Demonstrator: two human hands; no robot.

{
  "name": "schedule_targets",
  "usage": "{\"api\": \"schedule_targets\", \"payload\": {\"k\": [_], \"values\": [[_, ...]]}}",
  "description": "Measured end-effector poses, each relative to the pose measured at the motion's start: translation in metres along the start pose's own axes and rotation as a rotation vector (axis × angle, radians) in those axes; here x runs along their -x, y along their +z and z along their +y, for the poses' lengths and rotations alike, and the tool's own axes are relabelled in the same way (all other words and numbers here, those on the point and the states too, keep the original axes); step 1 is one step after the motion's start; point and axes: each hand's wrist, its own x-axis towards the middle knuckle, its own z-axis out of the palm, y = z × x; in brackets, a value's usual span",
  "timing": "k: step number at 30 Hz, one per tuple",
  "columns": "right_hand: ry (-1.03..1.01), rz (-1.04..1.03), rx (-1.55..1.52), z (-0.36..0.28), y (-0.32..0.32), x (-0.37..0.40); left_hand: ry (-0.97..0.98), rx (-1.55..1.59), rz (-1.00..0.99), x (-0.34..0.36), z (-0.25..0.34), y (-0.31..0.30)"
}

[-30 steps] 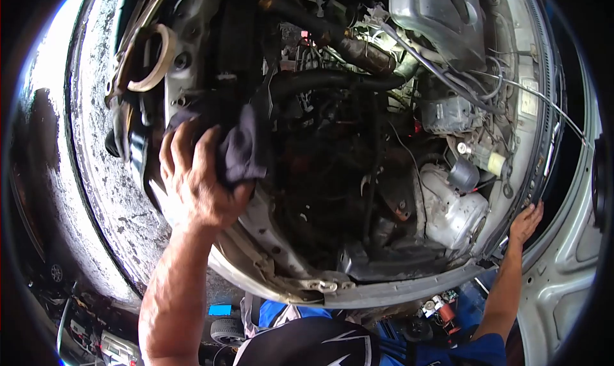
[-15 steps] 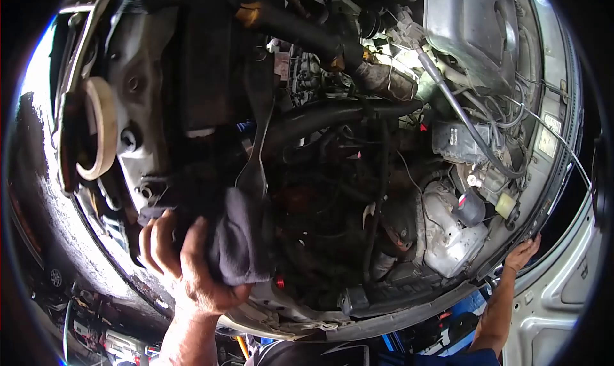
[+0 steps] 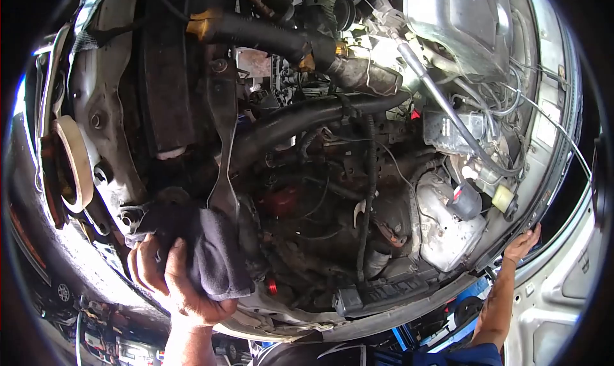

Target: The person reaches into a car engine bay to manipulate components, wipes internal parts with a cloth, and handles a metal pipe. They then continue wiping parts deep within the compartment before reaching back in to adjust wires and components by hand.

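My left hand [image 3: 182,283] lies over a dark grey cloth [image 3: 217,257] at the front corner of the engine bay, with its fingers curled on the cloth. Beside the fingertips is a metal mount on the light body panel [image 3: 105,148]. On the far right, my right hand [image 3: 523,243] rests on the car's side edge [image 3: 489,263], fingers reaching over it. Whether anything is under those fingers cannot be made out.
A roll of tape [image 3: 75,164] hangs at the left. A thick black hose [image 3: 300,118] crosses the bay. A metal rod [image 3: 435,87] slants at the upper right, near a black box [image 3: 451,132] and a silver reservoir [image 3: 441,231]. An open door [image 3: 563,289] stands lower right.
The view has shifted, so the engine bay sits further left and looks brighter. My left hand stays on the cloth, and my right hand stays at the edge.
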Motion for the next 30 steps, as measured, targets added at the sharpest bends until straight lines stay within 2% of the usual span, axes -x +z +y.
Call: {"api": "schedule_targets", "payload": {"k": [10,13,20,30], "values": [[-0.033,0.02,0.028,-0.001,0.002,-0.001,0.003,0.065,0.049,-0.001,0.001,0.002],[0.041,0.013,0.019,-0.003,0.003,-0.001,0.027,0.062,0.045,0.0,0.0,0.002],[0.062,0.025,0.022,-0.009,0.002,0.0,0.03,0.058,0.054,-0.001,0.001,0.005],[0.018,0.047,0.038,-0.009,0.002,-0.002,-0.005,0.08,0.049,0.002,0.002,0.006]]}}
